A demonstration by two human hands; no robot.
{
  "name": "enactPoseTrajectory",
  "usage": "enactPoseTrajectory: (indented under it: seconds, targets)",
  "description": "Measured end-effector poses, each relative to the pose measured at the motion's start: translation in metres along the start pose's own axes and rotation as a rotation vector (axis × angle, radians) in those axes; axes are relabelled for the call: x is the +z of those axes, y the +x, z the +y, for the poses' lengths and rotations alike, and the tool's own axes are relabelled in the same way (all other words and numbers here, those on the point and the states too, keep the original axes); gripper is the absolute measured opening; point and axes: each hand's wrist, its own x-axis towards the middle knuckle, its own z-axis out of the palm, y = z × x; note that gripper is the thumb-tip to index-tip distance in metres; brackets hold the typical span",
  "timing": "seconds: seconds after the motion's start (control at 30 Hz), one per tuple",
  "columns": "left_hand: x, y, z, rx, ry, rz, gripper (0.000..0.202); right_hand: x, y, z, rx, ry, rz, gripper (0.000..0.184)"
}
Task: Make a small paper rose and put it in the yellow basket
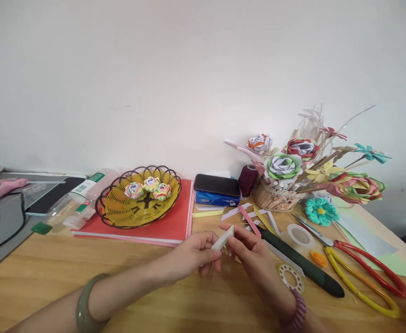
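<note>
My left hand (193, 255) and my right hand (249, 252) meet over the wooden table (84, 273), both pinching a small folded paper strip (222, 239), white with a green edge. The left wrist wears a grey-green bangle, the right a purple beaded band. Loose paper strips (249, 217) in pink, yellow and white lie just beyond my fingers. A yellow wire basket (119, 210) with three small paper roses (149, 187) stands on red sheets at centre left.
A woven basket of paper flowers (295, 173) stands at the back right. Scissors with red and yellow handles (362, 270), a dark green tool (302, 261), a tape roll (300, 235), a phone on a blue tissue pack (216, 189) and plastic bottles (81, 196) lie around.
</note>
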Motion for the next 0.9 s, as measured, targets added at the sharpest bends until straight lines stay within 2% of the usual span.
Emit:
enactPoseTrajectory:
  seconds: [0.23,0.4,0.53,0.9]
  targets:
    - [0.0052,-0.0039,0.0064,0.016,0.054,0.008,0.039,-0.0002,0.0009,0.0007,-0.027,-0.006,-0.024,0.028]
    - [0.0042,-0.0038,0.0047,0.019,0.003,-0.02,0.037,-0.0019,0.0033,0.0069,-0.003,0.072,-0.01,0.036]
    - [0.004,-0.0038,0.0043,-0.038,-0.044,-0.029,0.036,-0.0027,0.0044,0.0076,0.019,0.117,-0.007,0.037]
    - [0.004,-0.0035,0.0039,-0.057,-0.151,-0.059,0.038,-0.0031,0.0046,0.0054,0.052,0.146,-0.033,0.036]
